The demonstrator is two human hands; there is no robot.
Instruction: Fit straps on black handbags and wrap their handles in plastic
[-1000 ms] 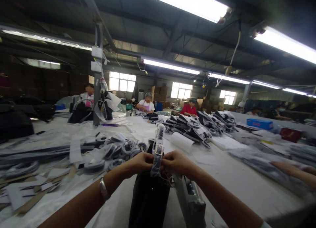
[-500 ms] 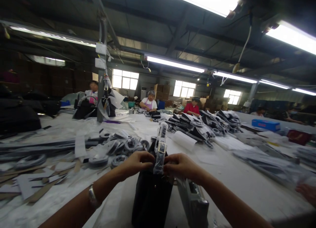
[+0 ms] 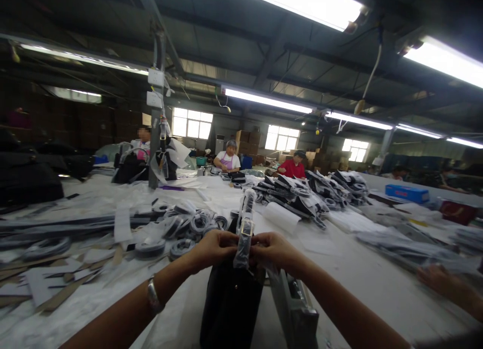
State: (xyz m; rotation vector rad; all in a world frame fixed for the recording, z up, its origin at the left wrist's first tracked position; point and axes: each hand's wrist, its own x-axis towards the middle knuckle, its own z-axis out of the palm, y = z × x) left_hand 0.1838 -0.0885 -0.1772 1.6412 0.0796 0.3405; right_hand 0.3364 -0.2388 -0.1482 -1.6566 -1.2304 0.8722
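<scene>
A black handbag (image 3: 232,306) stands upright on the table in front of me. From its top rises a strap (image 3: 246,238) wrapped in clear plastic, with a gold-coloured square buckle (image 3: 247,226). My left hand (image 3: 216,246) pinches at the strap's left edge, just below the buckle. On the opposite edge my right hand (image 3: 277,250) is closed too, thumb and fingers together at the wrapping. The fingertips are partly hidden behind the strap. Close to the bag's right side is a grey metal tape-dispenser-like object (image 3: 296,308).
Wrapped coiled straps (image 3: 199,220) and card scraps (image 3: 49,283) lie to the left. A pile of black-and-white bag pieces (image 3: 294,193) lies further back, near a blue box (image 3: 407,193). Another person's hand (image 3: 441,283) reaches in at the right; co-workers sit behind.
My hands stay at the strap, with the left one slightly shifted and its forearm a little further right. The other person's hand at the right has moved further into view.
</scene>
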